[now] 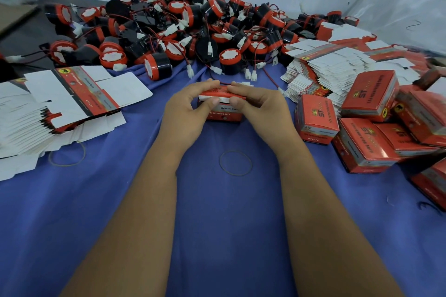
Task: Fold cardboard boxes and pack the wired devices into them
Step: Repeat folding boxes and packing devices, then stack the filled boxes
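Mid-task: both hands, left hand (187,107) and right hand (255,103), grip one box (223,113) at centre, closing its flap. Finished boxes (366,132) at 3 o'clock; unpacked devices (169,31) at 12, flat cartons (60,103) at 9.

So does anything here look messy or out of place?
A little. Two loose rubber bands lie on the blue cloth, one just in front of the hands and one beside the flat boxes. The finished boxes at right are tumbled rather than stacked. Nothing looks damaged.
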Motion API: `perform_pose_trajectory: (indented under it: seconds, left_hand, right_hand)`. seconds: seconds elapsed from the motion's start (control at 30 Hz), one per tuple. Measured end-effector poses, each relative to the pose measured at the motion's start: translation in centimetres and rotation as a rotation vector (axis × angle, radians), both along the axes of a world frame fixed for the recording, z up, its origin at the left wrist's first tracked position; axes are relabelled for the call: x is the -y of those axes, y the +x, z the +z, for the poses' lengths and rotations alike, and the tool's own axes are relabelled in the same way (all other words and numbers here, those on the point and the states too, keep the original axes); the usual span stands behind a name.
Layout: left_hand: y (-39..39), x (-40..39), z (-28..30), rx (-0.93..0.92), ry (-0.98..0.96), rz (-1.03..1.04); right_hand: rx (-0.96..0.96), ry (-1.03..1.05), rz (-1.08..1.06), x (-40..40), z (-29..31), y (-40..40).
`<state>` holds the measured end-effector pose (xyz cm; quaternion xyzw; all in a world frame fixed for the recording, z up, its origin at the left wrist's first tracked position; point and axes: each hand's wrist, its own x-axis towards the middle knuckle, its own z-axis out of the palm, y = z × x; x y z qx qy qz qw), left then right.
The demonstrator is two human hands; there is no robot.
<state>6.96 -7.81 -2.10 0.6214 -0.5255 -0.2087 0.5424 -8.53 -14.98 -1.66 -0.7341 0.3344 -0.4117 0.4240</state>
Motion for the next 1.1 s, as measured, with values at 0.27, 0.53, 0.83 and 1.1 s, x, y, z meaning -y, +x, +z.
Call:
perform_pose_trajectory:
  seconds: [0.27, 0.53, 0.83, 1.1]
  left_hand:
    - [0.44, 0.10, -0.07, -0.255, -0.063, -0.103]
    - [0.79, 0.07, 0.07, -0.347, -0.025, -0.148]
    - [0.32, -0.39, 0.07, -0.122, -0.016, -0.115]
    - [0.15, -0.12, 0.06, -0.046, 0.022, -0.018]
  right_hand:
    - [0.066, 0.037, 0.017, -0.25, 0.02, 0.27]
    - [0.139, 0.163, 0.126, -0.54, 0.56, -0.39]
    - [0.105, 0.130, 0.046, -0.49, 0.47, -0.27]
    - [0.091, 0.134, 0.043, -0.53, 0.17, -0.24]
